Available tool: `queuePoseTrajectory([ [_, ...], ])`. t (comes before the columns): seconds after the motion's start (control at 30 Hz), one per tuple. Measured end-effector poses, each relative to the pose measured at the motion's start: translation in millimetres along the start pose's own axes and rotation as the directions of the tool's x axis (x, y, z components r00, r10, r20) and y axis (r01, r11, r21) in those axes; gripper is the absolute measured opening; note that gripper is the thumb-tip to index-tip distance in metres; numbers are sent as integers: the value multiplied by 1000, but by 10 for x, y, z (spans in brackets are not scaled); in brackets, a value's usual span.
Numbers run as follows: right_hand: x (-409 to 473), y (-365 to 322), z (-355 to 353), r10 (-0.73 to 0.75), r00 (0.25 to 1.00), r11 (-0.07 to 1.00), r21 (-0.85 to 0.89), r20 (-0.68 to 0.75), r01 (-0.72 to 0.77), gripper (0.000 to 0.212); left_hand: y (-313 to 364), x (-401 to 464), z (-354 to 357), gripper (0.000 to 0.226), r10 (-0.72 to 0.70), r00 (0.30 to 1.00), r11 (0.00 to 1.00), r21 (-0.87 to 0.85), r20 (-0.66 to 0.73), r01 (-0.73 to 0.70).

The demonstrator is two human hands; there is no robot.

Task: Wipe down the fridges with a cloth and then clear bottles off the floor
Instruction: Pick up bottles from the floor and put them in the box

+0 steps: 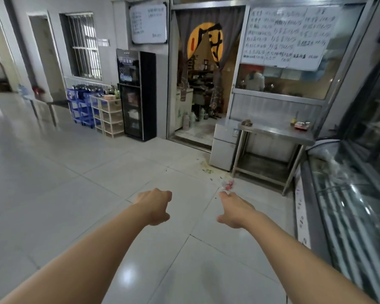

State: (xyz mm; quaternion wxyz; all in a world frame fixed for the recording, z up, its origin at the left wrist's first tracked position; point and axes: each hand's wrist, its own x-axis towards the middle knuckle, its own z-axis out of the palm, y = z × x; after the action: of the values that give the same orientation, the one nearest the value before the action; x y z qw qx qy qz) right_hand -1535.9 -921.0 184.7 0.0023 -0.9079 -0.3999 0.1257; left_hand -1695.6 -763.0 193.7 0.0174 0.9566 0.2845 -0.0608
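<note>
pale floor tiles [97, 172] hold a crumpled, red-labelled bottle [227, 184] just beyond your right hand [235, 210], near the steel tabletop [276, 131] and its front leg. both hands are empty, fingers loosely curled; your left hand [154, 205] hovers beside the right.

Clear red-labelled bottle [227, 184] on floor [97, 172]

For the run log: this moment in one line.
left hand: empty | right hand: empty, near bottle | bottle: on floor by steel table
</note>
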Motion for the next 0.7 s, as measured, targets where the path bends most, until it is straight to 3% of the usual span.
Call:
queuePoseTrajectory([
  [0.33,1848,-260,-480,207,978,978,42,-40,-205,75,-803,2264,-339,51,180,984,984,0,17,-180],
  [0.7,3617,-178,-836,334,942,936,119,-18,-330,77,-1076,4343,-500,51,330,943,944,12,49,-330],
])
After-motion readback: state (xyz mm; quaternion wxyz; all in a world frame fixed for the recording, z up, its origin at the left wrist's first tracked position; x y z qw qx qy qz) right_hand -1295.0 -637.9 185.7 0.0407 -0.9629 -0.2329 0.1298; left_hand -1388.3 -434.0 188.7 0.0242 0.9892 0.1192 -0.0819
